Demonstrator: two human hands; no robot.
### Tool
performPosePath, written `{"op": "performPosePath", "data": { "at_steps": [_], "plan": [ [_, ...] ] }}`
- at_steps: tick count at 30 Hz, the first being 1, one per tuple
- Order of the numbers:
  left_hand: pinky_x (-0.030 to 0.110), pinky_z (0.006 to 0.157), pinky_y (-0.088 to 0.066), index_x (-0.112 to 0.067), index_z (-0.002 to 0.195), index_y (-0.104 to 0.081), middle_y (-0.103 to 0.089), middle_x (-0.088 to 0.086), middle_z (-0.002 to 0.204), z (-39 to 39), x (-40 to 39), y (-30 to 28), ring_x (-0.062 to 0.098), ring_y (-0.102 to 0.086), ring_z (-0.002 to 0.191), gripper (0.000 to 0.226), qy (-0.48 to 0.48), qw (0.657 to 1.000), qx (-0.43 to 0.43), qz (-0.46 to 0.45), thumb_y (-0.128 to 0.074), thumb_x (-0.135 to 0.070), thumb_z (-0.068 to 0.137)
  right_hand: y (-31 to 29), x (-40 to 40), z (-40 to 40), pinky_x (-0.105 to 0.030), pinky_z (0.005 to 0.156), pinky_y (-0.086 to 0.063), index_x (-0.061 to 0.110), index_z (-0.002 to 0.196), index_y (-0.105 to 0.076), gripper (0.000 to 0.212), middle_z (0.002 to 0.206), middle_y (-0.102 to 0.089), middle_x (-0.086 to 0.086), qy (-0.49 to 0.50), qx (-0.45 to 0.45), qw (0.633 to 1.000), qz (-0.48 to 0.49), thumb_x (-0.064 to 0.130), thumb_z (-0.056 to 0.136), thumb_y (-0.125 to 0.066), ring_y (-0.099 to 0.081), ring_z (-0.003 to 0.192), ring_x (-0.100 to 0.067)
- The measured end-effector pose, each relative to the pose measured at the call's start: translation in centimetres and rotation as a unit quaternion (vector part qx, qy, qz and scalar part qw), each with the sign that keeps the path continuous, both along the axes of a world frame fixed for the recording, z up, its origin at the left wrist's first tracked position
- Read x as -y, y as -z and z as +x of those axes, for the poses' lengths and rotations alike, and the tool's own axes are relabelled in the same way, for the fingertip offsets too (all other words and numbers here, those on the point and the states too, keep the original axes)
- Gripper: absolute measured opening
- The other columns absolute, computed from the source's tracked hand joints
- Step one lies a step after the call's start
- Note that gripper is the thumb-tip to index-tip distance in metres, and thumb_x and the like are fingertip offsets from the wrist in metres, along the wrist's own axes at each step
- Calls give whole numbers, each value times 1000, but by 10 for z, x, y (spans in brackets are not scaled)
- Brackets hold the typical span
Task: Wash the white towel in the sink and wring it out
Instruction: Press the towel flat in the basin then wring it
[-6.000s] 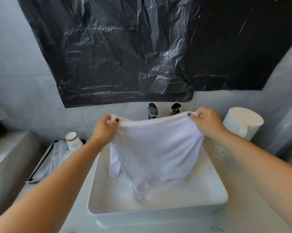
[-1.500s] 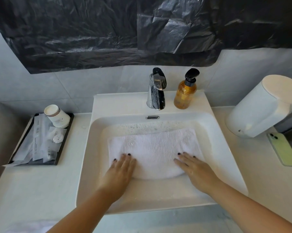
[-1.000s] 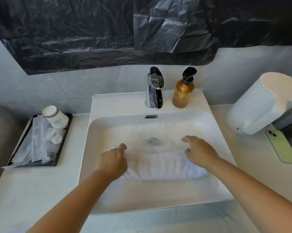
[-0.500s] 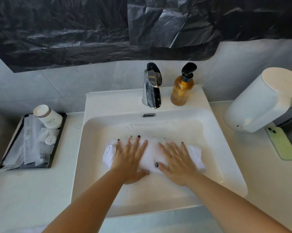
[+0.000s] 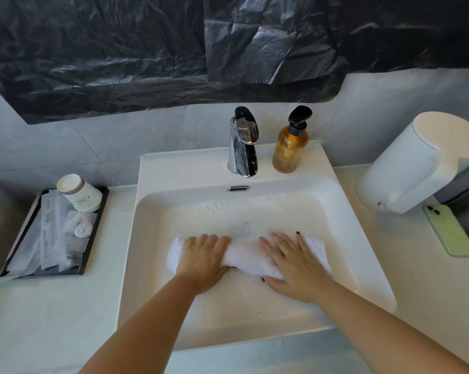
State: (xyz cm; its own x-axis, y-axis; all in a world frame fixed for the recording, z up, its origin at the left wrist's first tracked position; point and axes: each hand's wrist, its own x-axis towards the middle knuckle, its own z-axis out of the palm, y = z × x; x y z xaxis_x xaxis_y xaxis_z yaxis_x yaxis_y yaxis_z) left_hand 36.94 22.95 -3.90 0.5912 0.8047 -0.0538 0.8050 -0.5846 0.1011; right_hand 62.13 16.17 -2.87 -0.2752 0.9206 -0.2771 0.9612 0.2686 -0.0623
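Observation:
The white towel point(image 5: 245, 255) lies rolled into a thick log across the soapy water in the white sink point(image 5: 343, 201). My left hand point(image 5: 204, 261) sits on the roll's left part, with its fingers curled over the far side and the thumb tucked against the near side. My right hand point(image 5: 295, 261) presses on the right part with its fingers stretched out flat across the roll and the thumb along the near edge. Both ends of the towel stick out past my hands.
A chrome faucet point(image 5: 242, 147) and an amber pump bottle point(image 5: 290, 149) stand on the sink's back ledge. On the counter, a black tray point(image 5: 93, 238) with sachets and a paper cup point(image 5: 79, 193) sits left. A white cylindrical container point(image 5: 416, 163) and a green phone point(image 5: 451, 230) sit right.
The spread towel has been folded and rolled into a narrow log toward me. Since half a second ago my left fingers have curled over the roll and my hands have moved slightly apart.

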Motion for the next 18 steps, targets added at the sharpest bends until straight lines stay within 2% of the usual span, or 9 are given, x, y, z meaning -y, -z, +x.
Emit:
{"op": "performPosePath", "data": {
  "at_steps": [2,4,6,10,12,15,16,18],
  "plan": [
    [41,78,-50,-27,117,-56,-66,-6,95,1,1,-6,21,-64,85,60,1,1000,-12,-27,-32,-70,82,-2,2,9,-52,114,-27,19,153,-24,88,155,-34,-12,-27,4,1000,-10,60,79,-44,-34,143,-30],
    [38,86,-46,-29,121,-51,-65,-8,103,1,4,-12,18,-62,94,65,-1,998,-34,-60,-27,-74,81,-2,3,16,-49,112,-30,18,152,-26,87,154,-36,-11,-42,9,999,-13,54,75,-44,-35,142,-29],
    [37,88,-43,-30,122,-48,-65,-9,107,3,11,-17,17,-60,98,60,-23,995,-32,-87,-36,-75,84,-2,4,20,-47,113,-32,18,152,-26,85,154,-36,-10,-45,9,999,-22,50,75,-44,-36,141,-29],
    [41,92,-40,-25,129,-42,-56,-3,117,18,28,-27,21,-55,108,59,-60,989,-81,-106,-52,-61,84,-3,6,7,-44,118,-19,15,155,-17,91,156,-29,-8,-19,-7,1000,-10,36,77,-58,-28,143,-28],
    [44,98,-38,-22,138,-34,-48,-1,127,28,34,-30,24,-49,114,67,-50,990,-94,-93,-54,-52,82,-8,2,-5,-40,115,-23,15,155,-15,91,150,-34,-6,7,-15,1000,-4,32,77,-60,-34,137,-28],
    [48,110,-30,-20,151,-19,-36,2,144,46,43,-32,27,-39,129,84,-32,988,-89,-126,-58,-46,81,-17,0,-11,-36,111,-26,17,154,-18,87,146,-37,-3,10,-25,1000,-4,35,80,-61,-36,134,-26],
    [46,108,-32,-18,152,-19,-37,3,144,50,45,-33,27,-40,128,85,-43,986,-86,-138,-59,-46,82,-18,3,-8,-37,113,-23,17,154,-17,88,148,-34,-3,7,-18,1000,-12,39,82,-62,-33,136,-25],
    [42,103,-36,-16,146,-29,-46,3,136,54,47,-36,25,-46,123,77,-79,982,-73,-157,-59,-47,82,-21,10,3,-40,119,-11,14,155,-10,94,155,-25,-5,-2,21,1000,-23,45,84,-63,-21,145,-25]
  ]
}}
